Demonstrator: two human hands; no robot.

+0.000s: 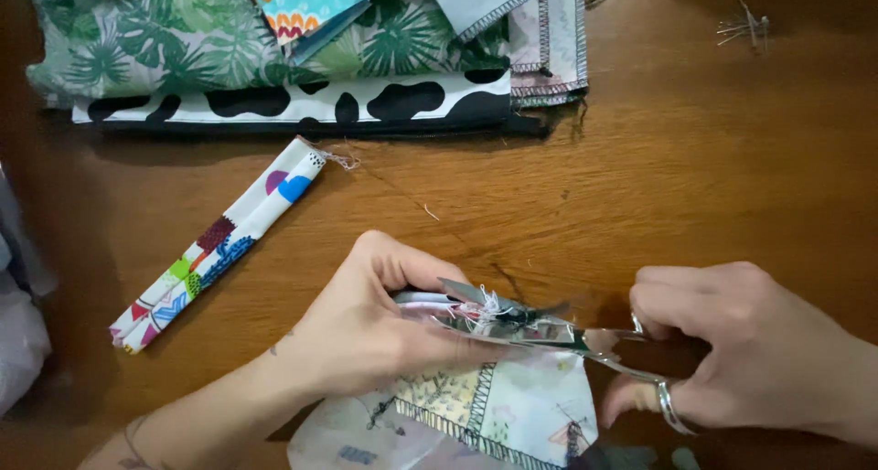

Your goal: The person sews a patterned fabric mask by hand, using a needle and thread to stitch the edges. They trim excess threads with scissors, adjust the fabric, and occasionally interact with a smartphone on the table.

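Two hands were seen at a frayed fabric edge over the wooden worktop (695, 159).

A patchwork fabric piece (498, 406) was pinched in the closed left hand (366, 328) near the worktop's front edge; silver scissors (540, 328), blades parted at its threads, were gripped by the right hand (741, 347). A rolled printed strip (219, 241) and folded fabrics (302, 54) were lying beyond.

Fabric stack (302, 58): folded prints at the wooden surface's (695, 177) far edge.
Fabric strip (218, 241): just before the stack.
Pins (745, 26): right of the stack.
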